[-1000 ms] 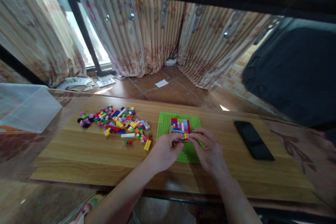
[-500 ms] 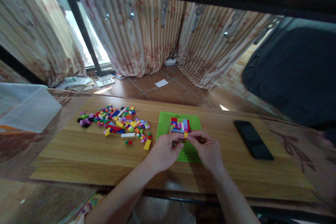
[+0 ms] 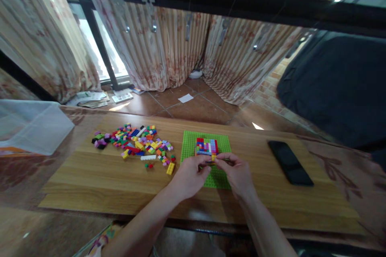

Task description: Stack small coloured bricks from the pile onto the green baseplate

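A green baseplate [image 3: 187, 144] lies on the wooden table, with a block of multicoloured toy bricks [image 3: 207, 145] built up on it. My left hand [image 3: 190, 176] is at the near left corner of this build, thumb and fingers bent together. At the near right corner, my right hand [image 3: 237, 170] pinches with thumb and forefinger beside a small yellow brick [image 3: 214, 156]. The fingertips of both hands almost meet at the build's near edge. What lies between the left fingers is too small and covered to tell.
Left of the baseplate spreads a pile of loose bricks [image 3: 140, 143], with a yellow brick [image 3: 170, 168] nearest my left hand. A black phone [image 3: 290, 162] lies on the right of the table [image 3: 105, 184]. A clear plastic bin [image 3: 33, 126] stands at the far left.
The whole view has shifted slightly, so the scene sits a little lower. Both hands stay at the near edge of the build, with only small finger movement.
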`<state>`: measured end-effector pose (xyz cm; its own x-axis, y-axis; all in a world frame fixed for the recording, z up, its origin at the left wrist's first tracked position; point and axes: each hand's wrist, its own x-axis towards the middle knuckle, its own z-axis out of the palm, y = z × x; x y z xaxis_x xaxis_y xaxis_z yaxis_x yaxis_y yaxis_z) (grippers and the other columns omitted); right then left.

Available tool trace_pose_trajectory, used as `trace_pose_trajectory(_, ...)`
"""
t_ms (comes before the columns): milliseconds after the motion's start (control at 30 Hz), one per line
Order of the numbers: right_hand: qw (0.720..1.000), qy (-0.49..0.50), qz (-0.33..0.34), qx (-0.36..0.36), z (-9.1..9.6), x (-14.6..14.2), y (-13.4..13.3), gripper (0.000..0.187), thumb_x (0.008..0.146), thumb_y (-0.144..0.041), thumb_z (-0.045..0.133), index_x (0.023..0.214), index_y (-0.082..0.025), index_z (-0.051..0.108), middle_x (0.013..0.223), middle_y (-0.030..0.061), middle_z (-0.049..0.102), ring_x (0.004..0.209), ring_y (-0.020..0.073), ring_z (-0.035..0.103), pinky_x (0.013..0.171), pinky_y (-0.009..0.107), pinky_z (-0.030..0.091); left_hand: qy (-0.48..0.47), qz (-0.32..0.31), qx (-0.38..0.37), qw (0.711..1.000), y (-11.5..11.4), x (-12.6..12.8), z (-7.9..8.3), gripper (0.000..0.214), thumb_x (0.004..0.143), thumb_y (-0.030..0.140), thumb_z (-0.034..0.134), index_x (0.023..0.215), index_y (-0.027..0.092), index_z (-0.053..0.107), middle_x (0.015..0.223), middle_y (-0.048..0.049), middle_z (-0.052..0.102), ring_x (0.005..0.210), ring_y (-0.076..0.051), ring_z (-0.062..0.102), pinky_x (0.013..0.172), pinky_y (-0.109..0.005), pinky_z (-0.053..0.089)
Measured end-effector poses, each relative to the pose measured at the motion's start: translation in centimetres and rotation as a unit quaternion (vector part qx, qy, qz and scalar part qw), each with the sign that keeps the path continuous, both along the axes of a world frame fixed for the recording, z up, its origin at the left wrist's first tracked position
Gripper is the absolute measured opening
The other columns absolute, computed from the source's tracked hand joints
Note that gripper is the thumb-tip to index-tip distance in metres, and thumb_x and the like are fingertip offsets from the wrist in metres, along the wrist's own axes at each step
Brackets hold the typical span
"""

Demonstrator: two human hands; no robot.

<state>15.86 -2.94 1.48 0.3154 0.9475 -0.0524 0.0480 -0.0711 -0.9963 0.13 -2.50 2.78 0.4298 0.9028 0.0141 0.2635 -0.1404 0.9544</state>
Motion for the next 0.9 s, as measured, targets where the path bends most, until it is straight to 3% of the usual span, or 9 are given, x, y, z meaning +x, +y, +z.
trace_pose_trajectory(233, 0.997, -0.064, -0.030, 0.033, -1.1, 0.8, -0.2, 0.032, 0.059, -0.044, 0.081, 0.075, -0.017, 0.072, 0.072, 0.0054, 0.072, 0.065, 0.0191, 0.065, 0.063, 0.032, 0.053, -0.005, 0.020, 0.006, 1.000, 0.3, -0.9, 0.3, 0.031, 0.084, 0.020, 0.050, 0.105, 0.020, 0.073, 0.080, -0.0030, 0.070, 0.069, -0.015, 0.059, 0.063, -0.024, 0.044)
trace_pose_trajectory(367, 0.973, -0.184, -0.094, 0.106, -0.2, 0.1, -0.7, 0.022, 0.072, -0.041, 0.073, 0.078, -0.020, 0.071, 0.077, 0.0041, 0.070, 0.069, 0.0182, 0.064, 0.063, 0.030, 0.051, -0.030, 0.114, -0.005, 0.993, 2.1, -3.0, 0.5, 0.028, 0.081, 0.022, 0.054, 0.099, 0.016, 0.074, 0.070, -0.0021, 0.067, 0.059, -0.013, 0.053, 0.055, -0.022, 0.041)
trace_pose_trajectory(500, 0.947, -0.247, 0.021, 0.203, 0.7, -2.9, -2.2, 0.011, 0.084, -0.034, 0.064, 0.082, -0.024, 0.070, 0.085, 0.0034, 0.069, 0.076, 0.0178, 0.065, 0.065, 0.029, 0.053, -0.086, 0.240, -0.005, 0.967, 3.7, -5.6, 1.0, 0.025, 0.078, 0.025, 0.057, 0.095, 0.014, 0.073, 0.068, -0.0012, 0.065, 0.058, -0.011, 0.053, 0.053, -0.021, 0.041)
trace_pose_trajectory(633, 0.900, -0.323, 0.182, 0.229, -0.2, -6.6, -3.4, 0.011, 0.088, -0.025, 0.059, 0.093, -0.026, 0.069, 0.097, 0.0041, 0.070, 0.089, 0.0187, 0.067, 0.074, 0.029, 0.055, -0.167, 0.322, -0.034, 0.931, 4.2, -7.0, 1.8, 0.025, 0.074, 0.026, 0.061, 0.093, 0.014, 0.070, 0.066, 0.0007, 0.064, 0.055, -0.010, 0.055, 0.050, -0.020, 0.043)
trace_pose_trajectory(733, 0.877, -0.362, 0.217, 0.231, -1.3, -8.3, -3.5, 0.018, 0.088, -0.023, 0.058, 0.104, -0.025, 0.066, 0.106, 0.0061, 0.068, 0.097, 0.0204, 0.065, 0.082, 0.033, 0.055, -0.202, 0.336, -0.047, 0.919, 4.2, -7.2, 2.2, 0.023, 0.072, 0.025, 0.063, 0.090, 0.013, 0.068, 0.066, 0.0013, 0.063, 0.057, -0.010, 0.057, 0.051, -0.019, 0.045)
trace_pose_trajectory(900, 0.854, -0.413, 0.215, 0.232, -2.1, -9.4, -2.9, 0.029, 0.086, -0.022, 0.061, 0.115, -0.024, 0.063, 0.118, 0.0082, 0.065, 0.107, 0.0248, 0.061, 0.090, 0.041, 0.053, -0.184, 0.311, -0.043, 0.931, 4.0, -7.0, 2.0, 0.023, 0.074, 0.024, 0.060, 0.092, 0.013, 0.069, 0.067, 0.0009, 0.065, 0.051, -0.008, 0.052, 0.048, -0.019, 0.042)
